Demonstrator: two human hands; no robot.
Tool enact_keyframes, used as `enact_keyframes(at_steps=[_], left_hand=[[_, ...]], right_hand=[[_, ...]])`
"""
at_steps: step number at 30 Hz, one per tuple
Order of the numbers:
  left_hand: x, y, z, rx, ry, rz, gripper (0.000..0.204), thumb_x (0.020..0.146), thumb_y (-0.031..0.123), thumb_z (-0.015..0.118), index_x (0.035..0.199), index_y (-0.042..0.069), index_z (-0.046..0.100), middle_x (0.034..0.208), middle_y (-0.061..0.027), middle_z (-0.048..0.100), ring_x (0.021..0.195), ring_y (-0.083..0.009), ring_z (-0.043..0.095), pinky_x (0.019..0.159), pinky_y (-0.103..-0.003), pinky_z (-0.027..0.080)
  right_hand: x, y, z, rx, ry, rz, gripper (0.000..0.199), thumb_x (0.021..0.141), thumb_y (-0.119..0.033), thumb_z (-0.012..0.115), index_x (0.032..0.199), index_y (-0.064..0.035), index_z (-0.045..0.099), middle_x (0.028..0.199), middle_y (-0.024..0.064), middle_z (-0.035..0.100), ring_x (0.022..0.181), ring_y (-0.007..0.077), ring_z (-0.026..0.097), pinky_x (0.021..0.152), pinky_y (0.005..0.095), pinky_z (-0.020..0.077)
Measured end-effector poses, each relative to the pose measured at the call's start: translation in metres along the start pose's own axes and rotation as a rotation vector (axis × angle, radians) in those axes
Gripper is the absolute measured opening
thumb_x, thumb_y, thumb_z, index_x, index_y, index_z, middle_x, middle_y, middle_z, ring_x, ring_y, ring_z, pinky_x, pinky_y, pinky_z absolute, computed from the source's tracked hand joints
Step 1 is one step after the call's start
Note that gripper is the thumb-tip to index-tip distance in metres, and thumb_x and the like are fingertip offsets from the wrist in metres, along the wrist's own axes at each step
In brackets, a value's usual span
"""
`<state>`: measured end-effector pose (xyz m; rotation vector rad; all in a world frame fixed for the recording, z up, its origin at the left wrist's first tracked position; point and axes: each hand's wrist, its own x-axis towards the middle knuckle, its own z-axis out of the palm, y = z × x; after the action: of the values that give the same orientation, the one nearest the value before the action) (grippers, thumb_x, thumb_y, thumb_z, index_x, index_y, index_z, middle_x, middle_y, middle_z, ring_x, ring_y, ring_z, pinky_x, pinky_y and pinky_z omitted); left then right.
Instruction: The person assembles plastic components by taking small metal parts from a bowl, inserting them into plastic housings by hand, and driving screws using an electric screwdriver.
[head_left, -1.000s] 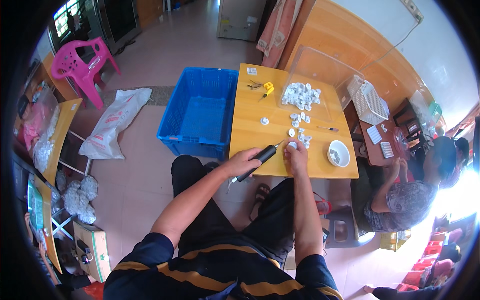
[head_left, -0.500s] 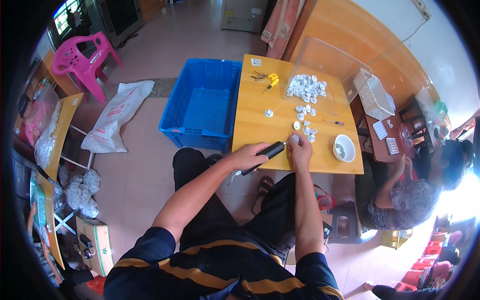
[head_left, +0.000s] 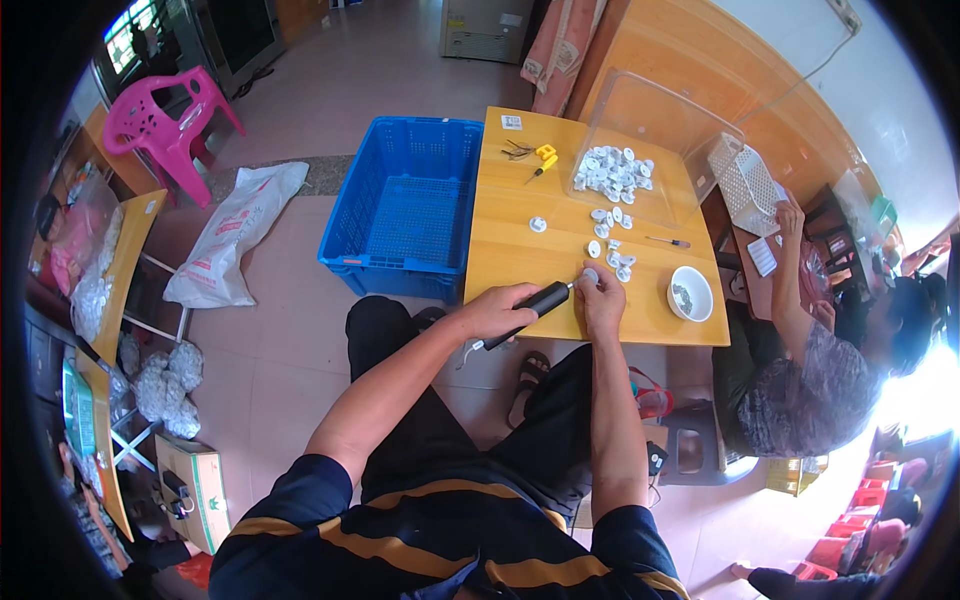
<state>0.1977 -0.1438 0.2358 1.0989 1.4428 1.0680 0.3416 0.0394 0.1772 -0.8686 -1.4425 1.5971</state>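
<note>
My left hand [head_left: 500, 310] grips a black electric screwdriver [head_left: 535, 303] that slants up to the right, its tip at a small white round part [head_left: 590, 275]. That part is pinched by my right hand [head_left: 603, 295] against the near edge of the low wooden table [head_left: 520, 255]. More white round parts [head_left: 610, 240] lie scattered just beyond my hands. A bigger heap of them [head_left: 612, 172] sits further back on the table.
A white bowl [head_left: 690, 293] stands right of my hands. A blue crate [head_left: 405, 205] sits on the floor left of the table. A clear plastic bin [head_left: 660, 130], a yellow-handled tool [head_left: 543, 160], a pink chair [head_left: 165, 125], a white sack [head_left: 235, 235]. Another person [head_left: 800, 380] sits at the right.
Both hands stay at the table's near edge with the screwdriver on the white part; the view has shifted slightly, otherwise nothing visibly differs.
</note>
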Motion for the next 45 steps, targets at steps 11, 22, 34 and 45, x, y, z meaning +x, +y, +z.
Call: enact_keyframes(at_steps=[11, 22, 34, 45], left_hand=[[0.002, -0.001, 0.000, 0.033, 0.001, 0.001, 0.049, 0.090, 0.018, 0.057, 0.136, 0.003, 0.052, 0.090, -0.0064, 0.065, 0.065, -0.0126, 0.061, 0.060, -0.029, 0.052], [-0.003, 0.008, 0.001, -0.003, -0.005, -0.024, 0.048, 0.090, 0.018, 0.056, 0.136, 0.004, 0.053, 0.084, -0.0023, 0.060, 0.064, -0.0102, 0.058, 0.059, -0.027, 0.050], [0.005, -0.006, -0.001, -0.037, -0.013, -0.019, 0.046, 0.090, 0.016, 0.057, 0.134, 0.002, 0.052, 0.092, -0.0076, 0.064, 0.062, -0.0138, 0.062, 0.057, -0.029, 0.053], [0.005, -0.008, -0.005, -0.258, -0.067, -0.022, 0.048, 0.093, 0.011, 0.057, 0.138, -0.001, 0.047, 0.085, -0.0051, 0.058, 0.062, -0.0109, 0.057, 0.053, -0.027, 0.053]], right_hand=[[-0.001, 0.000, 0.000, -0.010, 0.018, 0.013, 0.025, 0.092, 0.001, 0.063, 0.117, 0.0022, 0.065, 0.094, 0.0045, 0.066, 0.068, 0.0102, 0.059, 0.056, 0.0214, 0.0458], [-0.004, -0.001, 0.000, -0.040, 0.039, -0.006, 0.027, 0.094, -0.001, 0.063, 0.121, 0.0033, 0.064, 0.097, 0.0051, 0.066, 0.071, 0.0102, 0.060, 0.058, 0.0213, 0.0469], [-0.004, 0.001, 0.001, -0.045, 0.026, -0.011, 0.026, 0.094, -0.001, 0.063, 0.119, 0.0032, 0.065, 0.097, 0.0047, 0.067, 0.072, 0.0101, 0.059, 0.061, 0.0212, 0.0474], [-0.004, 0.009, -0.003, -0.229, 0.009, -0.181, 0.025, 0.093, 0.000, 0.064, 0.117, -0.0025, 0.070, 0.094, 0.0028, 0.069, 0.079, 0.0092, 0.061, 0.072, 0.0239, 0.0507]])
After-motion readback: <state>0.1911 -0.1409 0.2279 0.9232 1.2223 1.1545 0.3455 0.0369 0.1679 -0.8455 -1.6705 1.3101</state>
